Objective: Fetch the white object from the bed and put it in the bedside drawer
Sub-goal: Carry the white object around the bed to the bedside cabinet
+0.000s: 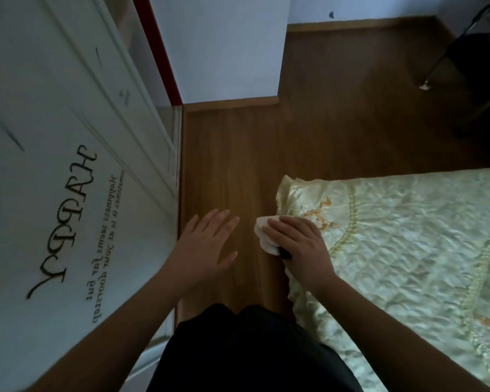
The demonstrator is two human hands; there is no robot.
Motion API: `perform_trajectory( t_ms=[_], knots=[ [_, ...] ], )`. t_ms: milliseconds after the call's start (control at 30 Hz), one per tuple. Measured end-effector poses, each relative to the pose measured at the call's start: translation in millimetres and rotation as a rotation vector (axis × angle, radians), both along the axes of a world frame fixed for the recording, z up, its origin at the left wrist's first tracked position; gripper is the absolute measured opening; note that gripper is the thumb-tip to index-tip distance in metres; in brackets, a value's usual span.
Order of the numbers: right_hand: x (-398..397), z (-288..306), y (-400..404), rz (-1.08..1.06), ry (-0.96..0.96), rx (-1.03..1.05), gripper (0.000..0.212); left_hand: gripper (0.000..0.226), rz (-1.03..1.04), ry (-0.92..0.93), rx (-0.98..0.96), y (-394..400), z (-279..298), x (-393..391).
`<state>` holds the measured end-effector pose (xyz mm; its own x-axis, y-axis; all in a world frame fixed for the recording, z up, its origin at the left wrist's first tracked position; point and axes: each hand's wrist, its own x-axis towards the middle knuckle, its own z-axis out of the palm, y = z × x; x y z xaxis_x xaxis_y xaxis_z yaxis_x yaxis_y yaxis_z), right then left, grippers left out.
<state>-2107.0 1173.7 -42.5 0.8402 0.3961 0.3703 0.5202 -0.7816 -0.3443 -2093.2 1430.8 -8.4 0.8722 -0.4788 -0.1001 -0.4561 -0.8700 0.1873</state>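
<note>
Your right hand [297, 246] grips the white object [265, 234] at lower centre; your left hand [207, 244] hangs open. With no drawer in view, that loose hold could drop it on the floor [238, 154].

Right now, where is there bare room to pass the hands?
Bare wooden floor runs between the white lettered wardrobe door and the pale green quilted bed. It narrows where the open left hand and the right hand, gripping the white object, meet.

My right hand [300, 247] holds the white object [265, 236] at the bed [408, 236] corner; wardrobe [54, 165] left, floor [238, 165] between.
</note>
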Motion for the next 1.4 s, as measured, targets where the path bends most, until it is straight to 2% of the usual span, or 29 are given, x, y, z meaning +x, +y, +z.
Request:
perform_trajectory(
  t_ms=[267,433,667,933,1067,1267,1400],
  knots=[
    [138.7,-20.8,33.1,-0.015,0.054,-0.019,0.056,0.068,0.0,-0.04,-0.003,9.0,-18.5,136.7],
    [233.5,-10.4,60.6,0.012,0.038,-0.059,0.052,0.064,0.0,-0.049,0.016,35.7,-16.2,237.8],
    [338.5,2.8,57.0,-0.122,0.018,-0.052,0.053,0.064,-0.097,-0.066,-0.01,50.6,-12.1,379.3],
    [481.8,-22.3,1.7,-0.262,0.049,-0.038,0.067,0.066,-0.243,-0.032,0.006,-26.7,-30.6,544.1],
    [559.1,-14.6,-36.2,-0.296,0.08,-0.028,0.077,0.063,-0.266,-0.031,0.016,-72.7,-16.8,632.1],
    [656.8,19.5,-91.6,-0.383,0.024,0.013,0.073,0.07,-0.331,-0.031,0.026,-138.1,11.4,750.5],
    [708.7,18.3,-117.8,-0.462,0.032,0.004,0.071,0.07,-0.415,-0.017,0.025,-175.8,10.0,816.3]
  ],
)
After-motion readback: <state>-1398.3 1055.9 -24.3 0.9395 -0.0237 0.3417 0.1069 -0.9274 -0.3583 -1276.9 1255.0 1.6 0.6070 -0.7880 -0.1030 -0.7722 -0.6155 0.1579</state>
